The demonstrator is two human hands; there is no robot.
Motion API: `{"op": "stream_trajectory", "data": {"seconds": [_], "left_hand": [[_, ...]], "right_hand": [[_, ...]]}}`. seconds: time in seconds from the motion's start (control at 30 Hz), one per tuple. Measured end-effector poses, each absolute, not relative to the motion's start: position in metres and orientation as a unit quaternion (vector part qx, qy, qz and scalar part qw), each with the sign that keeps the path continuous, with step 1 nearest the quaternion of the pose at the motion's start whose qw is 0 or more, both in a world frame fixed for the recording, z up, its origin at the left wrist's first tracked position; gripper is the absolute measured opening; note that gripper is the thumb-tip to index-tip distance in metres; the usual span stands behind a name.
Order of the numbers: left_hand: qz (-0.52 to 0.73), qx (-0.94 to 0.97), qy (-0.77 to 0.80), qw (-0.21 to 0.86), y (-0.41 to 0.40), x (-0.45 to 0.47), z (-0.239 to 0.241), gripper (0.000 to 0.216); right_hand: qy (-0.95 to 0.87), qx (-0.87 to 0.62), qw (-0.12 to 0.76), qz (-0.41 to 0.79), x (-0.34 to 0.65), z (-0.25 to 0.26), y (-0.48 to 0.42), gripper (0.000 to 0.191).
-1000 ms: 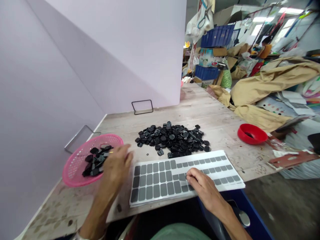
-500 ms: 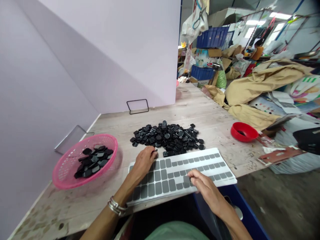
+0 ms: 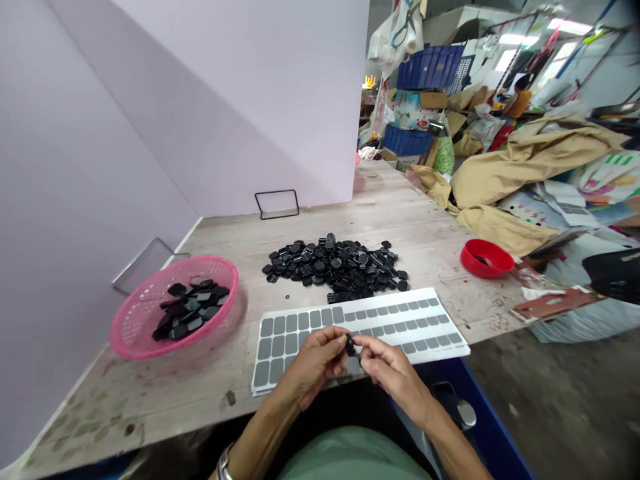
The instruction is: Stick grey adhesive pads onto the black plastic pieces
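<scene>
Both of my hands meet above the near edge of a white sheet of grey stickers point(image 3: 400, 323). My left hand point(image 3: 313, 363) pinches a small black plastic piece point(image 3: 350, 345) between thumb and fingers. My right hand point(image 3: 387, 367) is closed in a pinch against the same piece, and a grey sticker seems to be at its fingertips. A heap of the same black pieces point(image 3: 335, 265) lies on the table just beyond the sheet. At the left, a pink basket point(image 3: 145, 333) holds several more black pieces.
A worn wooden table point(image 3: 440, 233) carries a small red bowl point(image 3: 486, 259) at the right. Pale partition panels point(image 3: 200, 107) wall off the left and back. Sacks, blue crates and clutter fill the far right. A blue bin point(image 3: 480, 427) sits below the table's near edge.
My left hand went from the pink basket to the heap, took a black piece and drew back over the sheet. My right hand lifted off the sheet to meet it.
</scene>
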State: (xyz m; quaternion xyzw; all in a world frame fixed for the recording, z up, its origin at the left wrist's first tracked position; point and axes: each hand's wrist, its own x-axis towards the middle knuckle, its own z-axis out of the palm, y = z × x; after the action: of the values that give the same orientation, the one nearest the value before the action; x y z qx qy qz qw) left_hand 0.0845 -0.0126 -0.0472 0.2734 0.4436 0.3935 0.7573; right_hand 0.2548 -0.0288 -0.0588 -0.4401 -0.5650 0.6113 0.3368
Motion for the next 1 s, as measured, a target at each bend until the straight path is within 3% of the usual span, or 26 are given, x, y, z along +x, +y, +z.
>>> {"op": "stream_trajectory", "data": {"seconds": [0.43, 0.53, 0.73, 1.0], "left_hand": [[0.388, 0.222, 0.42, 0.79, -0.023, 0.079, -0.039, 0.036], [0.371, 0.25, 0.42, 0.789, -0.023, 0.077, -0.039, 0.053], [0.366, 0.301, 0.396, 0.786, -0.024, 0.083, -0.044, 0.041], [0.382, 0.281, 0.405, 0.781, -0.025, 0.089, -0.045, 0.043]], "right_hand": [[-0.552, -0.456, 0.34, 0.61, 0.258, -0.07, -0.03, 0.034], [-0.573, -0.495, 0.372, 0.538, 0.262, -0.067, -0.03, 0.031], [-0.69, -0.52, 0.389, 0.319, 0.255, -0.057, -0.031, 0.016], [-0.752, -0.505, 0.368, 0.209, 0.246, -0.063, -0.033, 0.016]]}}
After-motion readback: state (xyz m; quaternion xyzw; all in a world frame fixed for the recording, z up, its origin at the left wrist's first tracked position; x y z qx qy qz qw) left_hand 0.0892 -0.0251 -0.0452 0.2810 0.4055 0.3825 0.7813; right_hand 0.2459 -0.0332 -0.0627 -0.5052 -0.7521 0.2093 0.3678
